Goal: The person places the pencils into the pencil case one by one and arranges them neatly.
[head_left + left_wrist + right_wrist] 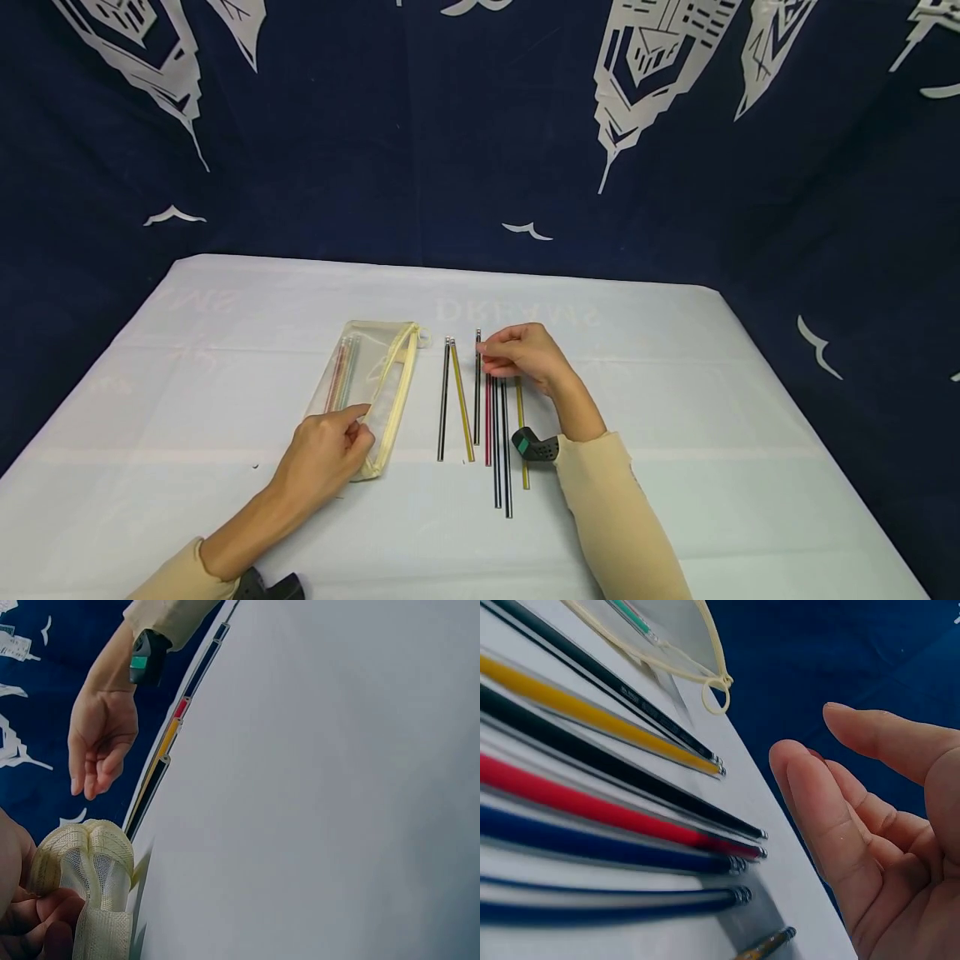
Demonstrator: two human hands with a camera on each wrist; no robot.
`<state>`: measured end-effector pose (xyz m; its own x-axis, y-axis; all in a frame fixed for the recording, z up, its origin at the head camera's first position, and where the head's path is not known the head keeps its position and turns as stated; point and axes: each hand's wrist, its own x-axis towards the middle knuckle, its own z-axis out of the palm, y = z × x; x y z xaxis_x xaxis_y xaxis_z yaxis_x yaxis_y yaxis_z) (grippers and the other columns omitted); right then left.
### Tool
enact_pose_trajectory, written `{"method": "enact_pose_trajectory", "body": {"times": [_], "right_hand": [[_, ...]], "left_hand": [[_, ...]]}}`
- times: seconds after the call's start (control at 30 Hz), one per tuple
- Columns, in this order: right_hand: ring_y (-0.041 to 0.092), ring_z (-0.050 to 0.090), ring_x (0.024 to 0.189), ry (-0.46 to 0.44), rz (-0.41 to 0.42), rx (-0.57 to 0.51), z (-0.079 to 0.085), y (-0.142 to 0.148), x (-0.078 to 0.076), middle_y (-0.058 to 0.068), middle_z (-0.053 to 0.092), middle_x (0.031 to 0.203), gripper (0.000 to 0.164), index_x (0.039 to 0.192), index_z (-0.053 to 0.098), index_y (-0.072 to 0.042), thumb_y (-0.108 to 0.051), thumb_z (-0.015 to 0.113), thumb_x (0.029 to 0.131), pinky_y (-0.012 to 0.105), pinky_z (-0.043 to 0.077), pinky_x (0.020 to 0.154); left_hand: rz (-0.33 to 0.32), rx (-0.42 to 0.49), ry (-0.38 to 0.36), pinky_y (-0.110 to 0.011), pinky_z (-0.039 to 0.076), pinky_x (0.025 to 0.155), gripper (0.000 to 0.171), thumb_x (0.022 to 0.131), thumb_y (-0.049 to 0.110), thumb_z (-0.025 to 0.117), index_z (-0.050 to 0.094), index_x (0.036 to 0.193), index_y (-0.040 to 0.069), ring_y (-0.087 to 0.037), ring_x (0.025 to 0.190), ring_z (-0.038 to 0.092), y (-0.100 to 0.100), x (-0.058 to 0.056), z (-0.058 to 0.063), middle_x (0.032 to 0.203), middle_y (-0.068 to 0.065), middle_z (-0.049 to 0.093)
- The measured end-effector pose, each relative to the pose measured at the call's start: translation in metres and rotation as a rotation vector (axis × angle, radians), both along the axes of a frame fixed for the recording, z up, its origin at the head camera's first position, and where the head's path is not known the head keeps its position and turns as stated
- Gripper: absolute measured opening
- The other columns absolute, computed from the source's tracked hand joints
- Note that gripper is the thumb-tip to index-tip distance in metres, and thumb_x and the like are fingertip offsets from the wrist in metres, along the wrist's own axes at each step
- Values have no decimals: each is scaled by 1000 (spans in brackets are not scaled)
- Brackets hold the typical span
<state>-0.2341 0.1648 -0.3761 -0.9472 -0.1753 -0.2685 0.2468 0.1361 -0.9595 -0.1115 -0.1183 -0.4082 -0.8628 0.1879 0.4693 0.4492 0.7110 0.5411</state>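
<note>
Gripping the cream mesh zip pouch [381, 346] at its zip side: left hand [333, 442], fingers curled on the edge. Right hand [528, 354] holds nothing, thumb apart from loosely bent fingers, near the upper ends of the pencils. Seven loose pencils right of pouch: black [442, 408], yellow, black, red, two blue, yellow, roughly lengthwise. Reddish and teal sticks [339, 375] show through the pouch mesh. All on white tablecloth [187, 417]; navy printed cloth [412, 167] behind.
</note>
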Motion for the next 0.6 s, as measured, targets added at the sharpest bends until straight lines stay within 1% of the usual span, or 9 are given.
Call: {"method": "enact_pose_trajectory", "body": {"times": [0.27,0.5,0.6], "right_hand": [[15,68,60,-12,-5,-17,-2,14,-2,11,69,74,21,101,65,11,-2,72,86,26,56,59],[14,67,59,-11,-33,19,-5,26,-3,9,69,72,20,100,65,9,-3,72,86,26,56,58],[14,66,59,-28,-39,31,-7,30,-4,8,69,71,20,99,65,9,-4,73,86,25,56,58]], "left_hand": [[-7,4,-8,-20,37,44,27,78,-7,57,72,100,-10,2,48,37,1,0,0,58,8,51],[-5,5,-12,-20,37,44,27,78,-7,57,72,100,-11,2,48,38,1,0,0,58,7,53],[-2,5,-15,-20,38,44,27,78,-7,57,72,99,-11,2,48,39,0,0,-1,59,6,54]]}}
